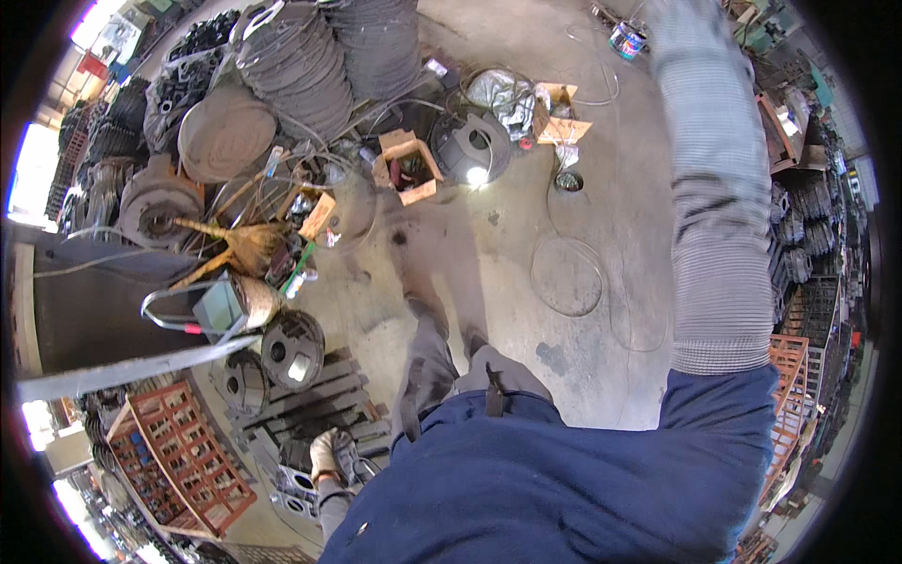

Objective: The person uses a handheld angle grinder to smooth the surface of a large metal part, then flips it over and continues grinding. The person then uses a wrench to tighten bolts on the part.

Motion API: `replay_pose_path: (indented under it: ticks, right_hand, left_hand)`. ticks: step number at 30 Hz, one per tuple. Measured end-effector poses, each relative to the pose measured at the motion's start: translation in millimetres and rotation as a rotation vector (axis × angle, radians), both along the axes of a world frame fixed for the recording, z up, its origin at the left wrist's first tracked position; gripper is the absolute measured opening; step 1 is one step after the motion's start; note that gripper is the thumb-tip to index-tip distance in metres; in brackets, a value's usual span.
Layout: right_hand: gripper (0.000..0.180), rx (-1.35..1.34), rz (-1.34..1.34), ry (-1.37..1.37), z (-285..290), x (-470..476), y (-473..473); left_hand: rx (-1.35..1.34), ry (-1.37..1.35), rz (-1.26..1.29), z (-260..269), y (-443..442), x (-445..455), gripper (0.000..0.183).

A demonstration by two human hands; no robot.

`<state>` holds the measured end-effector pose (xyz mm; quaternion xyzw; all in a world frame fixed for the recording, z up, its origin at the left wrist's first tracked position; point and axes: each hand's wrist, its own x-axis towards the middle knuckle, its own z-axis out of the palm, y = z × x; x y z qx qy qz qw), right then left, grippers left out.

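My left hand (324, 455), in a pale work glove, hangs low at my left side. Its fingers curl against the edge of a dark grey metal part (347, 455), which is partly hidden by my jacket. Close below that hand are metal castings with round openings (301, 481). Raised on the other side, my right arm in a ribbed grey sleeve (719, 282) reaches to the top edge, where it blurs; the right hand is out of view.
Slatted boards (331, 388) and a round metal disc (292, 350) lie left of my legs. Farther off are a straw broom (254, 247), an open cardboard box (428, 189) and tall stacks of discs (296, 70). A thin hose (600, 289) loops across the floor. An orange rack (197, 451) stands lower left.
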<state>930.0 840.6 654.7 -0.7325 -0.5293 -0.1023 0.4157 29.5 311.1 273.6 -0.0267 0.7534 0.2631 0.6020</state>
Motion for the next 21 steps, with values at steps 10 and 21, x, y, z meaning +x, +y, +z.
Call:
replay_pose_path:
  ticks: [10,21]
  right_hand:
    - [0.052,-0.147,0.059,-0.226,33,-138,211]
    - [0.051,-0.245,0.173,-0.223,-44,-225,429]
  left_hand:
    - [-0.068,-0.085,0.058,-90,46,-26,0.035]
    - [-0.021,0.018,0.383,-40,147,11,0.029]
